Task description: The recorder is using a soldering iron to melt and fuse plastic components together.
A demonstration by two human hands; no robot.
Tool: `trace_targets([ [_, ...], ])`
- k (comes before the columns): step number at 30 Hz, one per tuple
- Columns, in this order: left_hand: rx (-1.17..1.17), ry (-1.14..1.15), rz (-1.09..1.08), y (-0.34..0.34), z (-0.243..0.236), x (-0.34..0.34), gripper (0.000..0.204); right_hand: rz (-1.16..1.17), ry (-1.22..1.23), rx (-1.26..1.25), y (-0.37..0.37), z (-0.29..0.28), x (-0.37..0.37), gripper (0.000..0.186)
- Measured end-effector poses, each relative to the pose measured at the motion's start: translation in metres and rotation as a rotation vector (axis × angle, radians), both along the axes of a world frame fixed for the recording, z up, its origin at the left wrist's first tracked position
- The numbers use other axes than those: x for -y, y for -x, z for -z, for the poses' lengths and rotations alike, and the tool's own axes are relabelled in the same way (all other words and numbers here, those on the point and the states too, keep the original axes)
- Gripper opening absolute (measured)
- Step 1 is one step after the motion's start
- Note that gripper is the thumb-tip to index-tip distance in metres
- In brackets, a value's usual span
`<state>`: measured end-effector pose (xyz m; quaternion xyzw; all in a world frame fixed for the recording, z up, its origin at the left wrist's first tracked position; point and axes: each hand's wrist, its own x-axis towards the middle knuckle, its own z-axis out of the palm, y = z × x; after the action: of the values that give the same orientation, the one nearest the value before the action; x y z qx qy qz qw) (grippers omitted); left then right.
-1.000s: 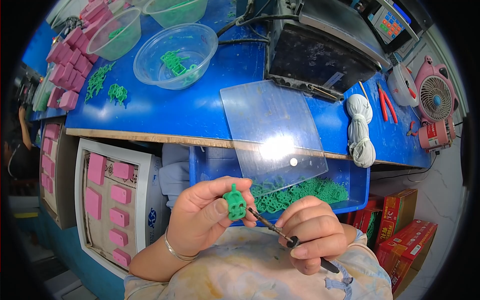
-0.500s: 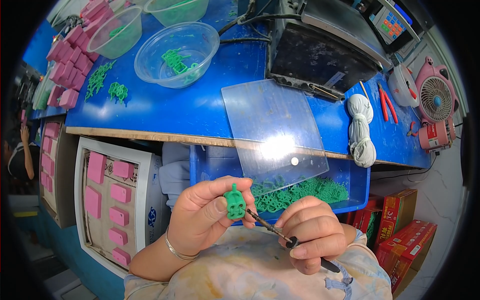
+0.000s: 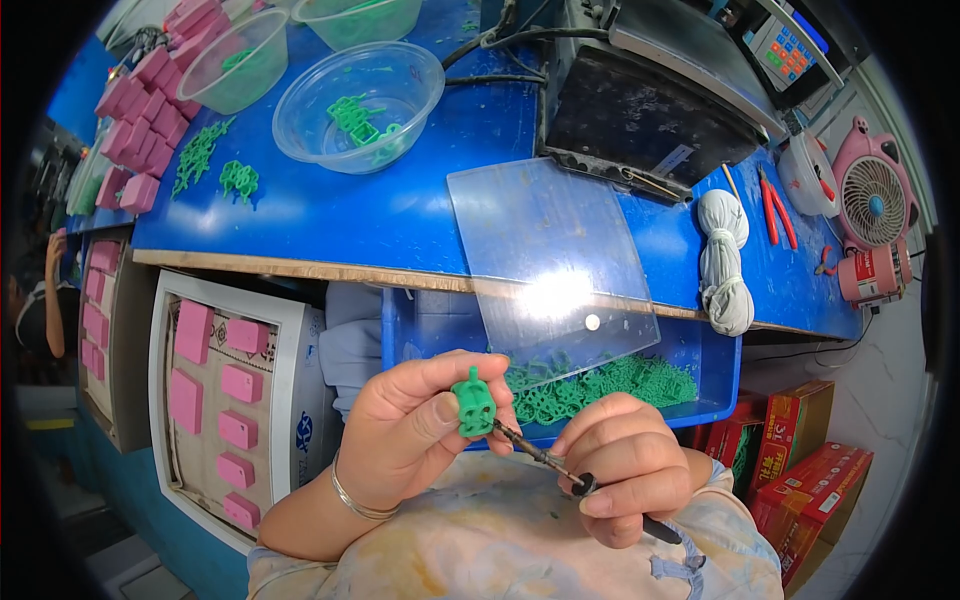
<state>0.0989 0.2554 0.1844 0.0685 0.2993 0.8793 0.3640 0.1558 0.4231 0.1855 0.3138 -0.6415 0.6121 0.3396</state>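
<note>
My left hand (image 3: 420, 435) pinches a small green openwork piece (image 3: 474, 406) with a stem on top, held upright between thumb and fingers; a silver bangle circles that wrist. My right hand (image 3: 625, 470) grips a black-handled pen-like tool (image 3: 658, 528), its thin dark metal shaft angled up-left so the tip meets the lower right of the green piece. Just beyond my hands, a blue tray (image 3: 410, 322) holds many tangled green pieces (image 3: 630, 388), partly under a clear sheet (image 3: 530, 225).
Blue bench (image 3: 370, 220) with plastic bowls (image 3: 360, 105), pink blocks (image 3: 140, 140), a black machine (image 3: 640, 120), pale cord bundle (image 3: 723, 260), red pliers (image 3: 775, 210) and pink fan (image 3: 870, 195). Below: trays of pink blocks (image 3: 237, 385), red cartons (image 3: 805, 500). A co-worker's arm (image 3: 53, 300) shows far left.
My hands and the green piece have barely shifted, with only a slight drift of the tool tip at the piece. The co-worker's arm at far left has moved.
</note>
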Motion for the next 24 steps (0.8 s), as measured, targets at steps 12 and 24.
trace_targets([
  [12, 0.001, 0.009, -0.019, 0.0004, 0.0005, -0.0006, 0.036, 0.008, 0.014, 0.005, -0.0005, 0.0003, 0.0006, 0.015],
  [24, 0.053, 0.02, -0.025, -0.0001, -0.0029, -0.0002, 0.035, 0.001, 0.018, 0.023, -0.0015, 0.0009, -0.0003, 0.012],
])
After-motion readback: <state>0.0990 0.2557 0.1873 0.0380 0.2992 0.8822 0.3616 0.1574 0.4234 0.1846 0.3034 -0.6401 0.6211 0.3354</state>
